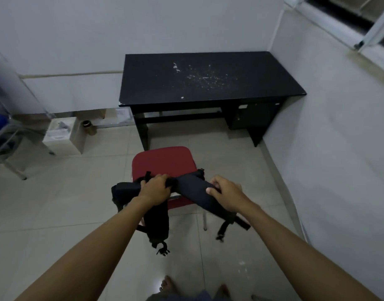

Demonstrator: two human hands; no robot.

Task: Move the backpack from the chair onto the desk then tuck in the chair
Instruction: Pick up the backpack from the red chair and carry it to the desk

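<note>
**Backpack gripped at the chair, desk waiting ahead**

Pale floor tiles and white walls frame a black desk (208,79) at 12 o'clock, its top bare but for pale scuffs and specks. Between desk and person stands a red chair (162,161), pulled out, its seat toward the desk. The black backpack (156,218) is bunched at the chair's near edge, at 6 o'clock of the seat; most of it hangs on the person's side, with loose straps dangling toward the floor. Whether any of it rests on the seat cannot be told.

The left hand (155,189) is clamped over the bag's top, fingers wrapped round the fabric. The right hand (225,192) is closed on a padded strap (195,192) at 3 o'clock of the left, thumb pressed on top.

The step in hand looks like the lift. To do it well, the person should raise the bag straight up until the dangling straps clear the chair back and legs, then carry it forward over the seat toward 12 o'clock. Two firm grips should keep it from swinging. Setting it down on the middle of the desk, away from the near edge, would stop it sliding off and leave room below for the chair.
</note>
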